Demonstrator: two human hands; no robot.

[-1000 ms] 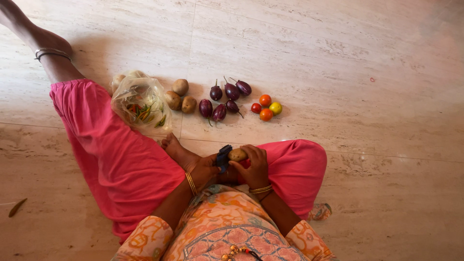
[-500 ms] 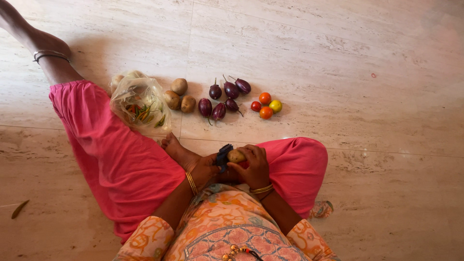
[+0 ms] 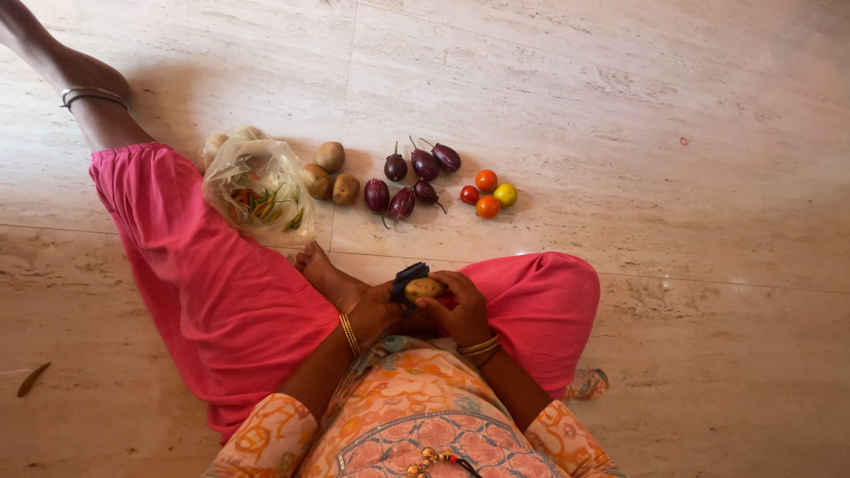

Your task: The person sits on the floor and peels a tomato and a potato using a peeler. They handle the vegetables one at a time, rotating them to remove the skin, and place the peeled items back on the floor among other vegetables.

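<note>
A potato is held low in the lap, between the two hands and above the folded knee in pink cloth. It is gripped by the right hand, whose fingers curl over its right end and underside. Its long axis runs roughly left to right, tilted slightly up toward the left. A dark peeler is clasped in the left hand and is laid against the potato's left end, so tool and potato touch. The potato thus lies just to the right of the peeler hand, and both hands are equally close to it.

The potato is oval, tan and matt, with a slightly rough skin; whether any skin is already off cannot be told. The peeler looks like dark plastic; its blade is too small to make out.

On the floor, pale polished stone with faint veining and grout lines, further things are set in a row well beyond the hands: a thin clear bag of green and red chillies beside the outstretched leg, three loose potatoes just right of it, glossy purple aubergines with stalks, then small smooth tomatoes in red, orange and yellow-green.
</note>
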